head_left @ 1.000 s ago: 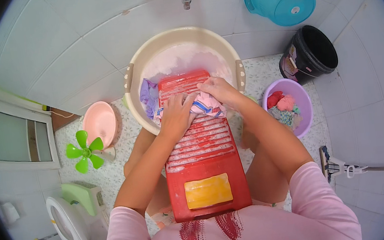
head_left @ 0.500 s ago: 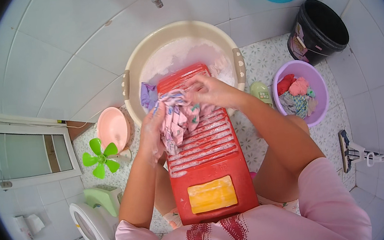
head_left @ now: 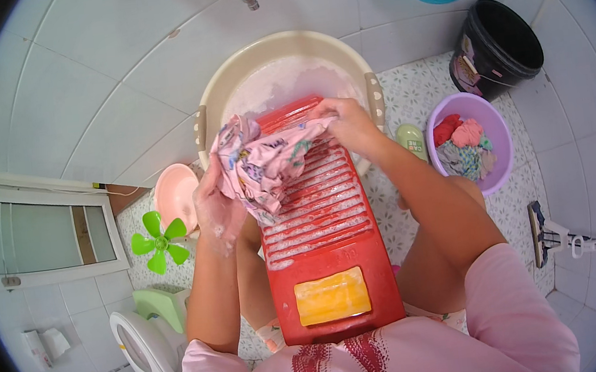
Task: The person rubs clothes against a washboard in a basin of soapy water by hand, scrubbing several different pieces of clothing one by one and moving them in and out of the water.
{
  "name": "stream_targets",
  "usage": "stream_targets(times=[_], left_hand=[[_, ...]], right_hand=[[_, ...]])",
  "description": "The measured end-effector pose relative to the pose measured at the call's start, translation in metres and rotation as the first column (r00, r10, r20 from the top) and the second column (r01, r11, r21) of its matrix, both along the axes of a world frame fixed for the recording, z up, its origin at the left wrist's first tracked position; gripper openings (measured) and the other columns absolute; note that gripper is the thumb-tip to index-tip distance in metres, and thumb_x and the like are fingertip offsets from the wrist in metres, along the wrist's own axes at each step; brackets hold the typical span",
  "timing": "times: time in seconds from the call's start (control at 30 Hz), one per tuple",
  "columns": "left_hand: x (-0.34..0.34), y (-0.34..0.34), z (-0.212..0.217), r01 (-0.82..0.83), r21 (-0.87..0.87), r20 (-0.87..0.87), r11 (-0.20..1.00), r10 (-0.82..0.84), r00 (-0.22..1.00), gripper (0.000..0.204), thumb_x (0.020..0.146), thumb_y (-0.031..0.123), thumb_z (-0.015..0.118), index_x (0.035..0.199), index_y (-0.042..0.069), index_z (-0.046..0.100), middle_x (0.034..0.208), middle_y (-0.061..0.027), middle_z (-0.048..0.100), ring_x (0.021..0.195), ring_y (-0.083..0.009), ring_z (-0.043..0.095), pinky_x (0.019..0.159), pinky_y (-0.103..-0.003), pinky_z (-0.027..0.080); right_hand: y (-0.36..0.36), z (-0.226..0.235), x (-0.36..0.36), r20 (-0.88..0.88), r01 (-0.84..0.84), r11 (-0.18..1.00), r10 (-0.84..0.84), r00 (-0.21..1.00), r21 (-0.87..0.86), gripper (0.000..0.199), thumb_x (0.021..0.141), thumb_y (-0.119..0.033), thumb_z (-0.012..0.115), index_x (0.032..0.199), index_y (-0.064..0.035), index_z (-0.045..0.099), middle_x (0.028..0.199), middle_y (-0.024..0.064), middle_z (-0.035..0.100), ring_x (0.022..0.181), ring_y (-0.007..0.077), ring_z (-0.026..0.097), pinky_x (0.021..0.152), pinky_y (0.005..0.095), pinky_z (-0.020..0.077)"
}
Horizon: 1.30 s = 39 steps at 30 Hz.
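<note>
The left hand [head_left: 214, 209], wet with suds, is closed on the lower left part of a pink patterned cloth [head_left: 262, 162], its forearm rising nearly straight up from the lower edge of the view with the elbow bent close to the body. The right hand [head_left: 347, 125] is clamped on the cloth's upper right corner, fingers curled over it, and the right forearm runs on a slant from the pink sleeve at the lower right up to the top of the red washboard [head_left: 323, 245]. The two hands are apart, with the cloth stretched and bunched between them, lifted over the upper ribs of the board. The washboard leans with its top end in the beige basin [head_left: 228, 91], which holds soapy water, and its lower end near the person's lap. A yellow bar of soap [head_left: 332, 296] lies in the tray at the board's lower part. To the right, on the speckled floor, a purple basin [head_left: 491, 127] holds other laundry, with a black bucket [head_left: 497, 49] behind it. A small pink bowl [head_left: 174, 191] and a green fan [head_left: 159, 242] stand to the left.
</note>
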<state>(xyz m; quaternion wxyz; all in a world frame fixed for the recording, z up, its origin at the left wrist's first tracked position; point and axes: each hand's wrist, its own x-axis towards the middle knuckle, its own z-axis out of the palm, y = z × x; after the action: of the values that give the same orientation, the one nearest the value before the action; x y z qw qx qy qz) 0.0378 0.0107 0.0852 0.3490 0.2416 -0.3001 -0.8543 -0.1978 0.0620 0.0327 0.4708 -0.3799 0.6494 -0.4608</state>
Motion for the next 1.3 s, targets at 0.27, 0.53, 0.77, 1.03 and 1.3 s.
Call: stream_targets(times=[0.27,0.53,0.77,1.03,1.3], left_hand=[[0.005,0.000,-0.041,0.008,-0.241,0.432,0.970,0.099,0.897,0.036,0.089,0.005,0.052,0.125,0.001,0.052,0.105,-0.0069,0.066,0.089,-0.0144,0.064,0.079,-0.029,0.051],[0.033,-0.015,-0.012,0.018,-0.440,0.529,0.898,0.244,0.813,0.040,0.074,-0.007,0.041,0.110,0.000,0.059,0.080,-0.0011,0.061,0.076,-0.0124,0.060,0.075,-0.025,0.048],[-0.023,0.037,-0.016,0.529,-0.789,0.611,0.312,0.480,0.629,0.040,0.076,0.020,0.068,0.111,0.003,0.058,0.111,-0.0167,0.052,0.114,-0.0276,0.048,0.095,-0.035,0.041],[-0.078,0.009,-0.082,0.768,-0.634,0.540,0.096,0.766,0.350,0.037,0.070,0.022,0.073,0.099,0.004,0.058,0.096,-0.0184,0.050,0.092,-0.0366,0.049,0.078,-0.044,0.043],[-0.058,0.035,-0.048,0.713,-0.701,0.571,-0.002,0.596,0.564,0.030,0.068,0.017,0.070,0.094,0.007,0.058,0.093,-0.0181,0.052,0.093,-0.0366,0.053,0.079,-0.044,0.045]], right_hand=[[0.009,-0.017,0.033,0.329,-0.063,0.912,0.210,0.921,-0.405,0.056,0.071,0.001,0.066,0.124,-0.0015,0.052,0.097,0.0121,0.064,0.091,0.0149,0.061,0.077,0.0286,0.0511],[0.003,-0.003,0.012,0.040,-0.162,0.964,0.174,0.984,-0.209,0.037,0.074,0.004,0.059,0.111,0.0004,0.061,0.096,0.0079,0.064,0.079,0.0127,0.062,0.068,0.0259,0.0508],[0.008,-0.005,0.005,0.213,-0.387,0.913,0.407,0.888,-0.131,0.042,0.074,0.002,0.057,0.116,-0.0016,0.061,0.093,0.0100,0.067,0.079,0.0135,0.062,0.064,0.0275,0.0513],[-0.009,-0.025,-0.007,-0.344,-0.064,0.996,0.039,0.938,-0.063,0.032,0.075,-0.004,0.059,0.107,0.0002,0.063,0.097,0.0140,0.068,0.088,0.0215,0.065,0.079,0.0312,0.0514],[0.000,-0.020,-0.009,-0.402,-0.033,0.996,-0.006,0.916,-0.089,0.020,0.074,-0.014,0.062,0.090,-0.0023,0.066,0.092,0.0167,0.068,0.091,0.0331,0.064,0.081,0.0398,0.0495]])
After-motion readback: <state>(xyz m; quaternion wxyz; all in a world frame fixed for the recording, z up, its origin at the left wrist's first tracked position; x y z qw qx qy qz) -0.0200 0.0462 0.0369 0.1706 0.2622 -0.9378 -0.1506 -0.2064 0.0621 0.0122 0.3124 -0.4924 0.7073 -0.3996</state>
